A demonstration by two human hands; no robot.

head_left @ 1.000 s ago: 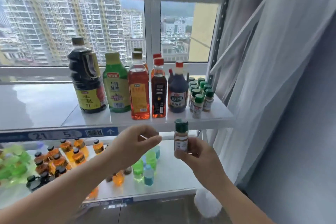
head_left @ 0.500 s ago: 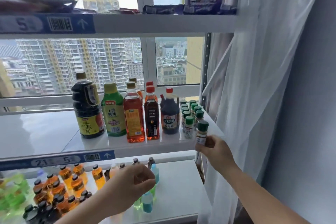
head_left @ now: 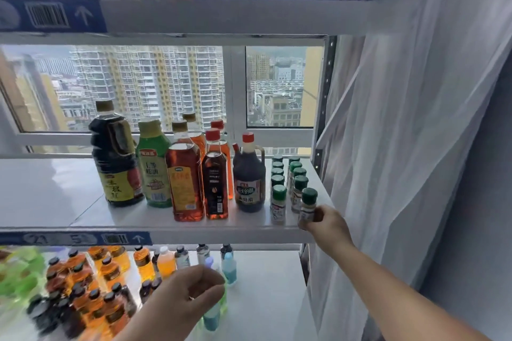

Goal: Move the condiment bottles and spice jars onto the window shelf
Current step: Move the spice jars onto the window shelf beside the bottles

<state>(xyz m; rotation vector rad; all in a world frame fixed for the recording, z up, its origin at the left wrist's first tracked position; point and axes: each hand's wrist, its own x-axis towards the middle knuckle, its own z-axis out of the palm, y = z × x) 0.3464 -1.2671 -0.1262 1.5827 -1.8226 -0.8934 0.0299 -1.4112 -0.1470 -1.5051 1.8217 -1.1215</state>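
My right hand grips a green-capped spice jar at the front right corner of the white window shelf; whether its base touches the shelf I cannot tell. Just behind it stand several more green-capped spice jars in rows. Left of them are the condiment bottles: a dark vinegar jug, a red-capped dark bottle, an amber oil bottle, a green bottle and a big dark soy sauce bottle. My left hand hovers loosely curled over the lower shelf, holding nothing that I can see.
The lower shelf holds many small orange, dark, green and blue bottles. An upper shelf with packets runs overhead. A white curtain hangs close on the right. The window shelf's left half is bare.
My right hand has carried the spice jar up and right to the window shelf's front right corner. My left hand has dropped toward the lower shelf. The view has tilted upward.
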